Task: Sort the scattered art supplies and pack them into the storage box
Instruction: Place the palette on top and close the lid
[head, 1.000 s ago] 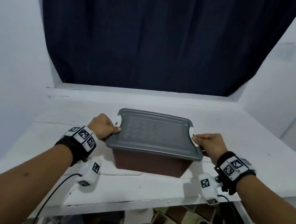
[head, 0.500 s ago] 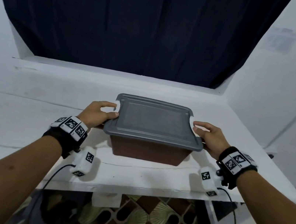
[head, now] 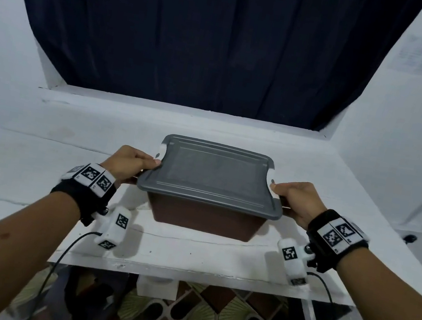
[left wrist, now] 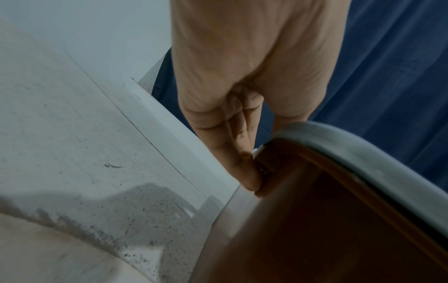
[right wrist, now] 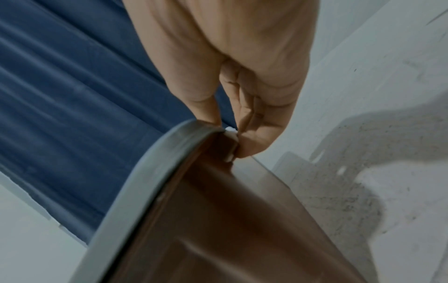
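Two forearms reach in from the near edge of the head view, each wearing a black wrist strap with checkered marker tags and a small white camera pod hanging below, a black cable trailing from each pod. Beyond them lies the white table point(head: 189, 253), its front edge showing patterned floor tiles point(head: 206, 319) underneath. The left hand point(head: 129, 163) grips the left end of the storage box point(head: 203, 215), thumb on top of the grey lid point(head: 213, 174) and fingers point(left wrist: 242, 149) curled under the rim by a white latch. The right hand point(head: 296, 199) grips the right end in the same way, thumb over the lid edge and fingers point(right wrist: 259, 134) tucked beneath the rim. The brown box sits near the middle of the table with its lid on; whether its base touches the surface or hangs just above it cannot be told. Farther back, a dark blue curtain point(head: 210, 35) fills the opening between white walls, and a faint paper sheet point(head: 420, 54) hangs on the right wall.
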The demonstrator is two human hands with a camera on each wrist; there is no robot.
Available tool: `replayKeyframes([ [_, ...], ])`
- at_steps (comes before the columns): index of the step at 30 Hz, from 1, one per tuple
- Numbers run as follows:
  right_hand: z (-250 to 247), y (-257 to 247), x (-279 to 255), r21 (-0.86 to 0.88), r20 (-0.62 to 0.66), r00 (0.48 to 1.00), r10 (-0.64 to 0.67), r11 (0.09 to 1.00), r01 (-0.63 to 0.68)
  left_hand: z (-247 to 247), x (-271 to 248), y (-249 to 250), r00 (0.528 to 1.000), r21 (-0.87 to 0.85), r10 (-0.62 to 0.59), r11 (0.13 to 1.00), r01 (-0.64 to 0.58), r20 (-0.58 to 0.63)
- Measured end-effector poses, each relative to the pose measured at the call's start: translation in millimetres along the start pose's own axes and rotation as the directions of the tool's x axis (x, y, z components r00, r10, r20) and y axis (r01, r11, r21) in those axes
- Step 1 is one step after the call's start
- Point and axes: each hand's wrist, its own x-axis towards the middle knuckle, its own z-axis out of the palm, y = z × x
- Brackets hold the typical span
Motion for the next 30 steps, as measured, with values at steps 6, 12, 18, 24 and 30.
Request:
replayKeyframes([
  [6,-2,-9,24,-0.031,-0.020,0.999,0.026,0.999,-0.027,7,14,10,0.999,0.007,-0.041,0.999,0.041,-0.001],
  [12,4,-23,61,-0.043,-0.028,0.999,0.036,0.998,-0.037,13,54,25,0.997,0.040,-0.071,0.997,0.071,0.005],
  [18,20,-42,117,-0.052,-0.047,0.998,0.032,0.998,-0.034,13,118,35,0.999,0.020,-0.050,0.999,0.050,0.004],
  [24,40,-62,186,-0.080,-0.056,0.998,0.019,0.997,-0.023,15,189,48,0.999,-0.014,-0.048,0.999,0.047,-0.012],
  [30,64,-76,247,-0.071,-0.074,0.997,0.021,0.997,-0.026,10,252,57,0.998,-0.025,-0.035,0.999,0.033,-0.059],
])
